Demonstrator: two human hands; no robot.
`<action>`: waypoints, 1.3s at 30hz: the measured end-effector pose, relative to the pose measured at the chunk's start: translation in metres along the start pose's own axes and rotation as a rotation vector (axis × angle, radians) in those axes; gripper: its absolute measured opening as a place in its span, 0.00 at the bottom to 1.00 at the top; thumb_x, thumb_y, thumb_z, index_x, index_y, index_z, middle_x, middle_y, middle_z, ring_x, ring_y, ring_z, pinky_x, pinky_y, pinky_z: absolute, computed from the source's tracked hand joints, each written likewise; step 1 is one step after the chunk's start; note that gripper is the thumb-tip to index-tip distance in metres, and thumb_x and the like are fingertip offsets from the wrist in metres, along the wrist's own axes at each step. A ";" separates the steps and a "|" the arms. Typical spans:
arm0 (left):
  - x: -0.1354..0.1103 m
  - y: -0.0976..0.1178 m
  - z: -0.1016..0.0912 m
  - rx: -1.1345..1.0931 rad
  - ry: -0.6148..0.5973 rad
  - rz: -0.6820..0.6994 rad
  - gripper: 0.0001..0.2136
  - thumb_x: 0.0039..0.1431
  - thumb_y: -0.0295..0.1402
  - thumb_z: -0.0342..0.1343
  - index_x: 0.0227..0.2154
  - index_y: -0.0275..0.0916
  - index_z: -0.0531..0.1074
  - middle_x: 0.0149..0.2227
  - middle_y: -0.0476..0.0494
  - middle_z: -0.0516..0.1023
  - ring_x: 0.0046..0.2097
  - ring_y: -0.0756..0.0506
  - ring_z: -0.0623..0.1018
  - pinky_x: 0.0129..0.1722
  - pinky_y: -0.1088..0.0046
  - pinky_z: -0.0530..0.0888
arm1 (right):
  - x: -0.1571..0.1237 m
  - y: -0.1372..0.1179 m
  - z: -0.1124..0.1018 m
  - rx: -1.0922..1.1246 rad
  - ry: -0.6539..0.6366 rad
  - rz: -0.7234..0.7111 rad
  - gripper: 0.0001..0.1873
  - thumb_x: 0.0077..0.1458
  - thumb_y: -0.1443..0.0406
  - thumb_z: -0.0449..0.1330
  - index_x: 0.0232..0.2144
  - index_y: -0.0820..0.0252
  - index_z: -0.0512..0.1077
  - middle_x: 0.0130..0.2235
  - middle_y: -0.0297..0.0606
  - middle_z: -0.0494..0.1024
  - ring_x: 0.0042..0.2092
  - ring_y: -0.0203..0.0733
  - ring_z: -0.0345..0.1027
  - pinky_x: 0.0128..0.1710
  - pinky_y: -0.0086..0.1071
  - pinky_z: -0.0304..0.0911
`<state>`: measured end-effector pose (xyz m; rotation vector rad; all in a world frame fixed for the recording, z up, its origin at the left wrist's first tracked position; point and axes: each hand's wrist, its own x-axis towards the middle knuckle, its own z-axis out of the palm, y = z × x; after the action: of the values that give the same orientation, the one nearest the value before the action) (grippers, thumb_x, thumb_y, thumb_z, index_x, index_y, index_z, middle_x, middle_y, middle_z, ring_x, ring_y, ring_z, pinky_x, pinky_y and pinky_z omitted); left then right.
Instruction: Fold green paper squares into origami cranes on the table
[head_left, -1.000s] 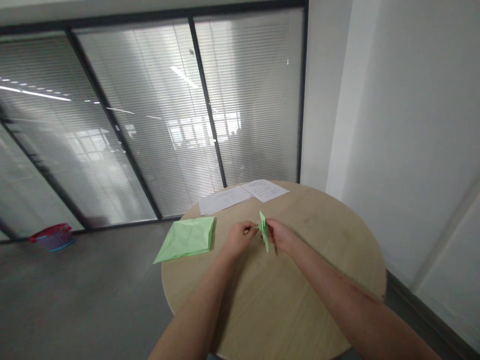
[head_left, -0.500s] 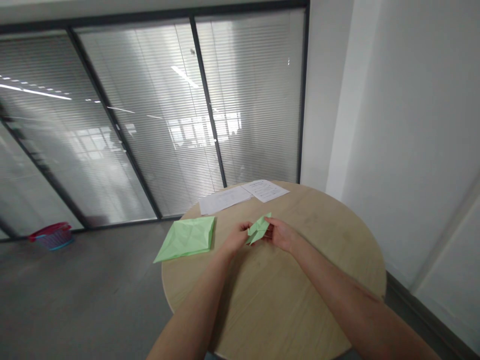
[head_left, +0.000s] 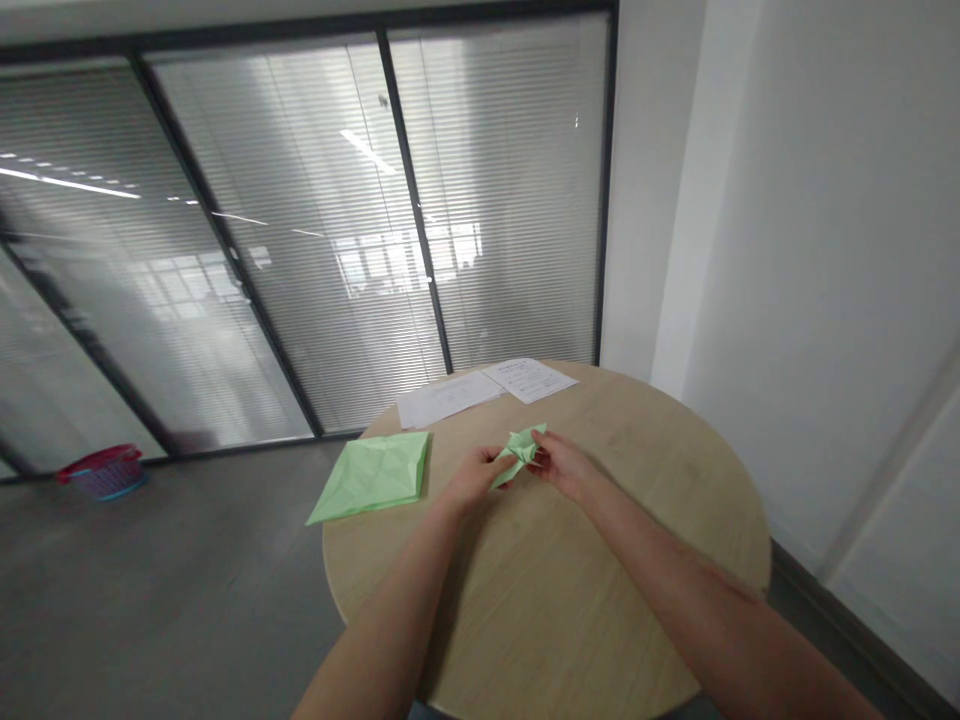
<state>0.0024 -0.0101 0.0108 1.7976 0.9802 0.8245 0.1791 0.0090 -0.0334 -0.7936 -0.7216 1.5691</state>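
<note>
A small folded green paper piece (head_left: 519,450) is held above the round wooden table (head_left: 585,600), pinched from both sides. My left hand (head_left: 475,477) grips its lower left end with closed fingers. My right hand (head_left: 562,464) pinches its right side near the top. A larger creased green paper sheet (head_left: 373,476) lies flat on the table's left edge, apart from both hands.
Two white printed sheets (head_left: 484,388) lie at the table's far edge. Glass partitions with blinds stand behind. A white wall runs along the right. A red and blue basket (head_left: 105,470) sits on the grey floor at far left.
The small green piece has turned from standing upright to lying tilted and more crumpled between my hands. Both hands stayed in nearly the same place.
</note>
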 end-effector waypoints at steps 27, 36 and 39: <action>-0.003 0.004 -0.002 0.054 -0.054 -0.005 0.25 0.50 0.56 0.57 0.20 0.34 0.72 0.21 0.48 0.68 0.24 0.51 0.64 0.26 0.75 0.58 | 0.006 -0.002 -0.010 -0.122 0.062 0.014 0.07 0.49 0.64 0.63 0.33 0.58 0.73 0.30 0.34 0.77 0.27 0.33 0.69 0.29 0.28 0.66; -0.003 0.004 -0.003 0.044 -0.060 -0.018 0.25 0.51 0.55 0.57 0.20 0.34 0.71 0.21 0.48 0.67 0.24 0.51 0.63 0.25 0.75 0.58 | 0.006 -0.006 -0.011 -0.108 0.069 0.008 0.08 0.50 0.61 0.65 0.31 0.58 0.71 0.29 0.31 0.76 0.27 0.33 0.68 0.30 0.28 0.66; -0.003 0.001 -0.004 0.045 -0.080 -0.025 0.25 0.52 0.55 0.56 0.22 0.34 0.72 0.20 0.49 0.66 0.24 0.51 0.62 0.25 0.75 0.57 | 0.006 -0.006 -0.012 -0.117 0.068 0.004 0.09 0.49 0.61 0.65 0.32 0.58 0.71 0.29 0.31 0.76 0.27 0.33 0.69 0.29 0.28 0.66</action>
<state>-0.0017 -0.0117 0.0130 1.8386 0.9746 0.7144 0.1917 0.0164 -0.0360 -0.9304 -0.7682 1.5071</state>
